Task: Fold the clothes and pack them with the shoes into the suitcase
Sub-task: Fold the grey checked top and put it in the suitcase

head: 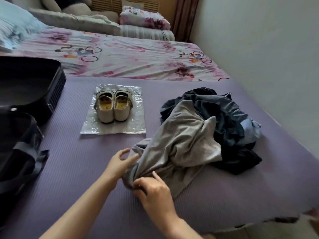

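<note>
A grey garment lies crumpled on the purple mat, its far part draped over a heap of dark blue and black clothes. Its near end is bunched between both my hands. My left hand touches that bunch from the left, fingers spread. My right hand pinches the fabric edge from below. A pair of beige shoes stands on a clear plastic bag in the middle of the mat. The black suitcase lies open at the left.
Beyond the mat stretches a floral bedsheet, with pillows and a folded floral quilt at the headboard. A white wall runs along the right side. The suitcase straps hang onto the mat at the left.
</note>
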Demonstrator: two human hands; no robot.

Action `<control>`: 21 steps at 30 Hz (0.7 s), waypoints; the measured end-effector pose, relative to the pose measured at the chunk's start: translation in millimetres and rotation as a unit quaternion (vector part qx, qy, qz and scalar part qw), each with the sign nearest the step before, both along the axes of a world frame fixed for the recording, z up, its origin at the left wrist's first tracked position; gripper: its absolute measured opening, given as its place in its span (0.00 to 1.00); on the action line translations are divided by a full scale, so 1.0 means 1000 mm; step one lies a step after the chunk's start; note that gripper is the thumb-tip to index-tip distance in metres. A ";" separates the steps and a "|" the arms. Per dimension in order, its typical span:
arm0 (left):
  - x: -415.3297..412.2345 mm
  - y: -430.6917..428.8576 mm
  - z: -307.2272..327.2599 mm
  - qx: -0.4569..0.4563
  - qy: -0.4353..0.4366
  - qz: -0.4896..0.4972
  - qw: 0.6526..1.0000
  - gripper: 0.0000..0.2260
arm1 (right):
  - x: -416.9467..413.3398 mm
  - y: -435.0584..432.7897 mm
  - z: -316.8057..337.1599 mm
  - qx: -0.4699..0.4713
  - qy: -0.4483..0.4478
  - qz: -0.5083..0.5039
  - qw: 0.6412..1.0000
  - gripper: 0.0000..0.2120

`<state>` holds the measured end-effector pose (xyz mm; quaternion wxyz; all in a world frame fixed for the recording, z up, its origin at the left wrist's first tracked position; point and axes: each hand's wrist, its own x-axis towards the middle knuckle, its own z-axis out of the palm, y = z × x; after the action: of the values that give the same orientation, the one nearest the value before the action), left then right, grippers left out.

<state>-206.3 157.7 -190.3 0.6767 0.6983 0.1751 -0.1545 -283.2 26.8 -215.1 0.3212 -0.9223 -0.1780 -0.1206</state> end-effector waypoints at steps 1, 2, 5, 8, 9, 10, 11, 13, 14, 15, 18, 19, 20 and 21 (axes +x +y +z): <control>-0.004 0.006 -0.006 0.019 -0.024 0.014 0.999 0.13 | -0.006 0.003 -0.003 -0.013 -0.008 0.004 1.000 0.09; -0.008 0.013 -0.011 0.027 -0.046 0.028 0.998 0.10 | -0.009 0.002 -0.003 -0.009 -0.021 0.000 1.000 0.08; -0.018 0.043 -0.021 0.063 -0.070 0.089 0.992 0.07 | 0.002 -0.013 0.013 0.039 -0.084 -0.051 0.994 0.08; -0.025 0.086 -0.031 0.106 -0.078 0.161 0.978 0.07 | 0.035 -0.039 0.031 -0.026 -0.107 -0.127 0.986 0.17; -0.027 0.100 -0.035 0.117 -0.077 0.175 0.975 0.07 | 0.047 -0.046 0.036 -0.062 -0.075 -0.134 0.986 0.21; -0.029 0.112 -0.039 0.130 -0.074 0.178 0.973 0.07 | 0.057 -0.051 0.038 -0.104 -0.023 -0.127 0.986 0.25; -0.032 0.121 -0.042 0.141 -0.067 0.175 0.972 0.07 | 0.066 -0.054 0.038 -0.153 0.030 -0.108 0.982 0.28; -0.036 0.130 -0.046 0.152 -0.044 0.160 0.974 0.08 | 0.077 -0.055 0.031 -0.241 0.095 -0.061 0.964 0.28; -0.038 0.129 -0.046 0.159 -0.037 0.153 0.975 0.09 | 0.079 -0.053 0.026 -0.260 0.105 -0.038 0.959 0.23; -0.038 0.127 -0.046 0.174 -0.038 0.144 0.973 0.10 | 0.078 -0.048 0.022 -0.267 0.097 -0.026 0.958 0.17; -0.040 0.112 -0.035 0.285 -0.076 0.114 0.949 0.18 | 0.065 -0.037 0.011 -0.230 -0.003 -0.040 0.972 0.07; -0.041 0.106 -0.030 0.317 -0.095 0.110 0.937 0.21 | 0.057 -0.034 0.008 -0.217 -0.029 -0.036 0.975 0.09; -0.042 0.100 -0.027 0.342 -0.116 0.106 0.927 0.23 | 0.048 -0.031 0.004 -0.205 -0.045 -0.024 0.977 0.11; -0.042 0.095 -0.024 0.365 -0.141 0.095 0.915 0.25 | 0.038 -0.028 0.002 -0.196 -0.058 -0.009 0.979 0.13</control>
<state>-248.5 252.7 -214.1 0.4041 0.8913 0.1873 0.0850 -245.4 -1.1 -213.3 0.1224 -0.9603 -0.2083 -0.1393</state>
